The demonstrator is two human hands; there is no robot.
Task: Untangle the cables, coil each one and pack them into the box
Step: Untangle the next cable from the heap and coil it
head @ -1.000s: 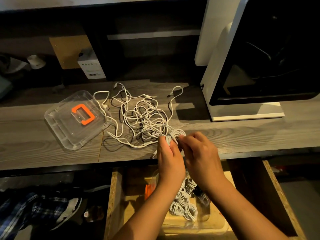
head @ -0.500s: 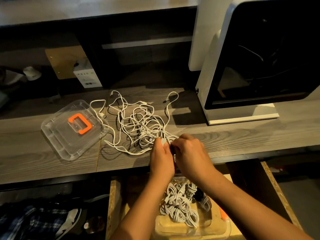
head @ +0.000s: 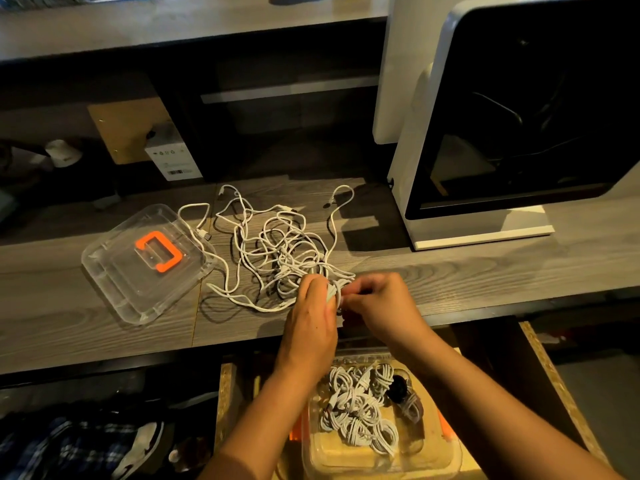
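A tangle of white cables (head: 277,251) lies on the grey wooden desk (head: 485,271). At its near right edge my left hand (head: 313,313) grips a small white coil (head: 335,291). My right hand (head: 379,301) pinches the cable at that coil from the right. Below the desk edge, a clear plastic box (head: 381,455) sits in an open drawer and holds several coiled white cables (head: 356,407) plus a dark one (head: 401,393). The box's clear lid (head: 138,268) with an orange handle lies on the desk to the left.
A large white machine with a dark window (head: 519,133) stands at the right rear of the desk. A small white carton (head: 173,161) sits in the shelf behind. The drawer's chipboard side (head: 554,382) runs at the right. Clothes and a shoe (head: 104,441) lie lower left.
My hands have stayed together on the coil, shifting slightly over the desk's front edge. The camera tilted down, so more of the box in the drawer shows.
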